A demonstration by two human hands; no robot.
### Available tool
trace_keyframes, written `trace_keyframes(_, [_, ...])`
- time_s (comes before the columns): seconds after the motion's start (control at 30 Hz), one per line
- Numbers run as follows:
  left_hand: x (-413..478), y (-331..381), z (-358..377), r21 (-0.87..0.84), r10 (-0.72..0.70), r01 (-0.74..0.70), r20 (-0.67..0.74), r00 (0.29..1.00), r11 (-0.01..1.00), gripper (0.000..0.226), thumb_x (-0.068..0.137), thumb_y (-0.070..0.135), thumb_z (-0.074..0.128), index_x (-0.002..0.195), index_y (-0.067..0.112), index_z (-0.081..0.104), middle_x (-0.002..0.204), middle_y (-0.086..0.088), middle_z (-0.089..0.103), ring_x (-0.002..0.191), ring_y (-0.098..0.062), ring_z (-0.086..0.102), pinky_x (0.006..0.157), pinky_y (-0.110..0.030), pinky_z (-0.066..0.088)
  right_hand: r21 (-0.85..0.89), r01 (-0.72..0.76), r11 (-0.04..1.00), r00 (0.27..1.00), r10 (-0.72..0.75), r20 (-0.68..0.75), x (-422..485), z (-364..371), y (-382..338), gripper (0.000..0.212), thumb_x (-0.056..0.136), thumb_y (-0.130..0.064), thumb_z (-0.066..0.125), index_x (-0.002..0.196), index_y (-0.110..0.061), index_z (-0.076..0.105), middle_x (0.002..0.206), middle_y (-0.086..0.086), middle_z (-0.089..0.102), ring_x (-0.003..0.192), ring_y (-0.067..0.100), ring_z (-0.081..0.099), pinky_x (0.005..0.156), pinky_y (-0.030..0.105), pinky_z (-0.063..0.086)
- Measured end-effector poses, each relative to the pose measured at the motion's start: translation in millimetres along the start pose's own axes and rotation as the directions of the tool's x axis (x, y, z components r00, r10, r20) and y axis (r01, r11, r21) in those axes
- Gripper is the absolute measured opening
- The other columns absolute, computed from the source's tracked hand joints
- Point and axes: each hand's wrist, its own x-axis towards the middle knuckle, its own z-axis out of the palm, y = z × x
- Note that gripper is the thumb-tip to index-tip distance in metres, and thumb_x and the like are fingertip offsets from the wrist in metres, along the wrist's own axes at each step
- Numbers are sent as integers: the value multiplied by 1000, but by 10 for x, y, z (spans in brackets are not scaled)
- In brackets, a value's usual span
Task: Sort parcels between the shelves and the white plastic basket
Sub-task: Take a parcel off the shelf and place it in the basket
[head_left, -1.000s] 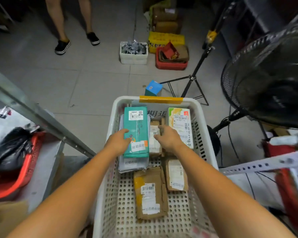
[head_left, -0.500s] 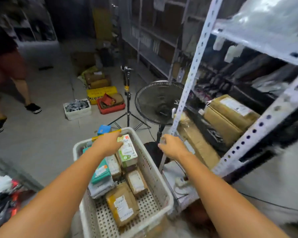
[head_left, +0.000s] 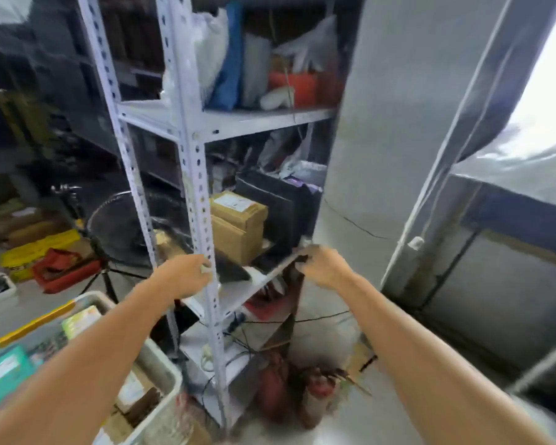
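Observation:
The white metal shelf rack [head_left: 193, 162] fills the middle of the view. My left hand [head_left: 188, 275] grips its front upright post at the level of the lower shelf board [head_left: 251, 284]. My right hand [head_left: 322, 265] curls over that board's right end. On this board lie a dark flat parcel [head_left: 233, 272], two stacked brown cardboard boxes [head_left: 238, 221] and a black box [head_left: 272, 203]. The white plastic basket [head_left: 162, 364] sits at the lower left under my left forearm, holding a teal parcel [head_left: 4, 374], a green-and-white parcel [head_left: 81, 319] and brown parcels [head_left: 138, 401].
A standing fan [head_left: 119, 226] is behind the rack on the left, with a red tray [head_left: 65, 271] and a yellow box [head_left: 36, 248] on the floor beyond. Red fire extinguishers [head_left: 315, 390] and cables lie under the rack. A grey wall [head_left: 398, 123] rises on the right.
The view has swung right from the basket to the rack. My left hand left the parcels and now grips the post. My right hand moved to the shelf board's right end.

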Motion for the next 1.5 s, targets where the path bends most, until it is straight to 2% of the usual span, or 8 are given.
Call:
trace_keyframes(0.2, [829,1767,26,-40,269,-270,-18,963,962,35,94,41,56,127,29,58,127,-3,61,109,-25,59,89,-32,49,-3,-309,951,930,301,-209,-361,-1149,1446,35,89,-40,57,118,-22,61,119,7,65,106,30,63,80,31,47])
trace_keyframes(0.3, [1253,2651,79,-10,421,-421,1,907,907,37,91,43,58,126,31,58,122,-3,65,108,-25,61,85,-28,47,22,-432,902,854,417,-311,-647,-1557,2041,35,88,-41,58,118,-23,63,120,5,66,109,30,61,84,33,47])
trace_keyframes(0.5, [1821,4295,263,-35,695,-695,102,712,718,39,93,43,56,128,27,58,120,1,67,114,-21,59,89,-27,46,156,-691,705,598,680,-425,-1399,-2218,2817,48,89,-42,59,132,-22,55,127,4,63,116,25,59,96,35,48])
trace_keyframes(0.67, [1754,5503,441,-111,837,-831,134,531,545,38,91,45,56,127,32,58,116,6,67,107,-17,61,93,-32,49,229,-819,527,369,787,-494,-2064,-2582,3256,37,91,-40,57,124,-24,59,121,3,64,106,24,61,91,37,51])
trace_keyframes(0.8, [1578,6299,642,-126,898,-892,129,420,435,40,92,47,52,130,34,55,121,6,66,109,-17,60,94,-34,49,327,-844,424,216,828,-518,-2425,-2752,3639,45,92,-40,58,134,-25,53,128,5,60,105,23,60,88,38,53])
trace_keyframes(0.9, [1439,6896,801,-134,923,-915,118,367,381,39,94,44,53,130,31,55,123,3,65,108,-18,61,91,-33,49,350,-847,401,170,827,-536,-2639,-2876,4022,45,93,-37,58,136,-23,52,129,5,60,110,24,58,89,37,52])
trace_keyframes(1.13, [1181,8052,1066,-162,941,-929,108,319,334,35,95,36,56,129,25,58,125,-1,64,108,-21,62,89,-34,53,482,-763,431,105,818,-565,-2833,-3183,4932,42,94,-34,60,133,-19,55,127,6,63,114,25,58,87,35,48])
trace_keyframes(1.5, [1391,9676,1479,-437,965,-861,86,247,260,48,95,45,55,135,19,51,131,-6,60,113,-24,60,92,-37,53,704,-618,350,-125,840,-527,-2589,-3647,5925,52,94,-40,58,140,-18,46,137,8,55,122,29,53,87,34,43])
